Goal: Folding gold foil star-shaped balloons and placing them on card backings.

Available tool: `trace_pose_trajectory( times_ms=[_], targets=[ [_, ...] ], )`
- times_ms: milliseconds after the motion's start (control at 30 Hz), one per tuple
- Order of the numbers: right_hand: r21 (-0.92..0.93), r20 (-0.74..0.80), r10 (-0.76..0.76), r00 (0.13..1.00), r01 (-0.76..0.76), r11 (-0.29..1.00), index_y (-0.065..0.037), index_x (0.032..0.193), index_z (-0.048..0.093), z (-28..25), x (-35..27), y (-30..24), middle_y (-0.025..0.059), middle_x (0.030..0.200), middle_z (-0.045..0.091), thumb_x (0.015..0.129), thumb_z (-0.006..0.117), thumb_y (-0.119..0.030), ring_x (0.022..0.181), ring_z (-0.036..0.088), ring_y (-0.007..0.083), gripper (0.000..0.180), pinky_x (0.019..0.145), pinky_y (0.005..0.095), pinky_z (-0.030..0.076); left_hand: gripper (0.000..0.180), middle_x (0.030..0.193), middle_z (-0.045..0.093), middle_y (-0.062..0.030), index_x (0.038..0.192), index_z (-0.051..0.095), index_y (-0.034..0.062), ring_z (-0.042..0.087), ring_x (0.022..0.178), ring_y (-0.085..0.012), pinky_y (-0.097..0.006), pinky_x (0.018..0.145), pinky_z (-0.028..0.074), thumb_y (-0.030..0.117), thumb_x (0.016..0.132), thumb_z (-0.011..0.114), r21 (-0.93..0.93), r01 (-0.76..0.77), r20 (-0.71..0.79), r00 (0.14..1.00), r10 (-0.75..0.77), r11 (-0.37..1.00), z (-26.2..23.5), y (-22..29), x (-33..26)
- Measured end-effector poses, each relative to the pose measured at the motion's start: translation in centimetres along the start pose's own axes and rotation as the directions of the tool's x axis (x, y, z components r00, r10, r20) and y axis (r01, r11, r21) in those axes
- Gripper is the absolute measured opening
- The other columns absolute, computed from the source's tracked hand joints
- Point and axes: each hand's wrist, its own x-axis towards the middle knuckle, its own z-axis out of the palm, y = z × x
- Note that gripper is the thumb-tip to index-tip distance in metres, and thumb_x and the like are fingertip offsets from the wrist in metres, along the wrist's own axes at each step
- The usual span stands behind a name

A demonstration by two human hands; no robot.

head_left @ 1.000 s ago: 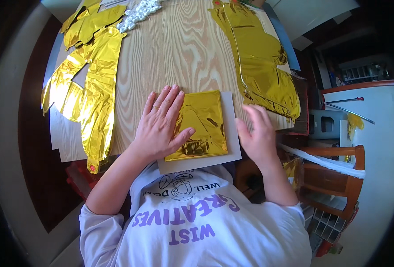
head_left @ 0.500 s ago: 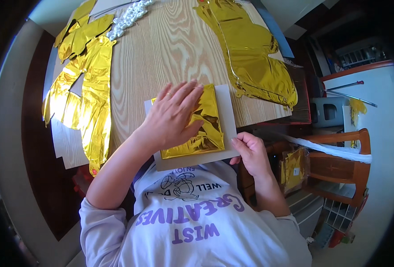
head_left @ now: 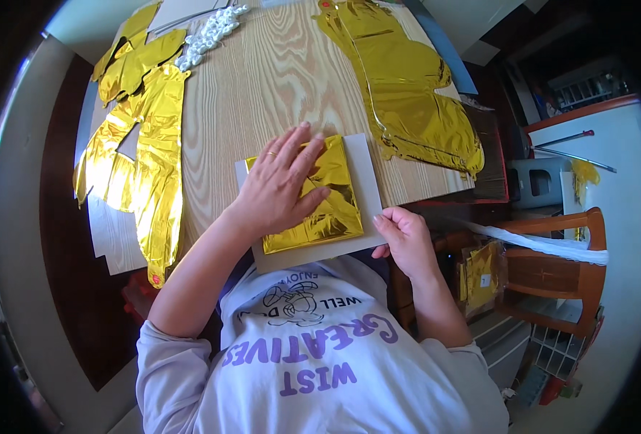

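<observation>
While your left hand point(head_left: 280, 177) lies flat across the folded gold foil square point(head_left: 327, 210), fingers extended and gripping nothing, your right hand point(head_left: 407, 240) pinches the near right corner of the pale grey card point(head_left: 369, 181) between thumb and fingers. The foil square rests on that card, at the table's near edge in front of you, with a margin of card showing along its right and near sides. The step in hand looks like pressing the foil flat and squaring it against the card; the next move calls for steady palm pressure and a light hold on the corner, so that the foil doesn't slide or spring up.

Farther out on the wood-grain table point(head_left: 277, 72), one flat gold foil balloon point(head_left: 160, 152) lies to your left and a second gold balloon point(head_left: 407, 79) to your right, with a bundle of white cord point(head_left: 208, 36) beyond.

Beside the wooden chair point(head_left: 594, 271), a clear plastic bag point(head_left: 500, 275) holds folded gold foil point(head_left: 478, 273). You also have a white wire basket point(head_left: 555, 351) lower right; its contents are too unclear to tell.
</observation>
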Motion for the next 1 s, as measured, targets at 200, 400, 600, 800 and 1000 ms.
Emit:
trace_pose_trajectory(
  times_ms=[200,400,600,800,1000],
  targets=[
    [0.140,0.116,0.029,0.993,-0.045,0.989,-0.002,0.094,0.065,-0.6,0.0,1.5,0.0003,0.074,0.061,0.101,0.061,-0.021,0.055,0.062,0.0100,0.020,0.049,0.0226,0.050,0.058,0.129,0.058,-0.0159,0.135,0.056,0.0062,0.055,0.121,-0.0342,-0.045,0.104,0.043,0.032,0.085,0.073,-0.044,0.187,0.075,0.980,-0.183,0.981,-1.5,0.0,1.9],
    [0.232,0.172,0.066,0.983,-0.106,0.967,-0.002,0.098,0.066,0.1,-1.0,2.1,0.0016,0.079,0.064,0.101,0.060,-0.019,0.060,0.061,0.0088,0.019,0.053,0.0243,0.055,0.041,0.103,0.065,-0.0144,0.117,0.064,0.0023,0.066,0.095,-0.0328,-0.041,0.086,0.052,0.025,0.085,0.074,-0.216,0.282,0.207,0.949,-0.239,0.935,-1.6,-0.4,4.4],
    [0.230,0.168,0.032,0.985,-0.071,0.971,0.000,0.097,0.064,-0.2,-1.4,2.2,0.0025,0.081,0.064,0.102,0.059,-0.019,0.063,0.064,0.0093,0.020,0.055,0.0237,0.056,0.024,0.097,0.067,-0.0130,0.108,0.068,0.0029,0.069,0.087,-0.0296,-0.036,0.078,0.055,0.014,0.087,0.072,-0.232,0.329,0.240,0.931,-0.274,0.915,-1.2,-0.9,4.9],
    [0.221,0.127,0.005,0.992,-0.034,0.975,0.000,0.097,0.066,-0.3,-1.0,2.1,0.0028,0.082,0.066,0.102,0.060,-0.019,0.063,0.064,0.0090,0.021,0.055,0.0237,0.057,0.018,0.097,0.067,-0.0145,0.105,0.070,0.0026,0.068,0.087,-0.0324,-0.038,0.078,0.054,0.014,0.091,0.067,-0.197,0.284,0.194,0.949,-0.247,0.938,-0.8,-1.1,5.2],
    [0.165,0.103,-0.027,0.994,0.009,0.986,0.002,0.098,0.065,-0.4,-0.3,1.3,0.0031,0.082,0.065,0.101,0.061,-0.018,0.061,0.064,0.0096,0.021,0.052,0.0231,0.055,0.017,0.096,0.066,-0.0153,0.103,0.070,0.0011,0.066,0.089,-0.0350,-0.040,0.081,0.053,0.015,0.094,0.064,-0.181,0.239,0.153,0.965,-0.212,0.954,-0.4,-1.0,5.4]
  ],
)
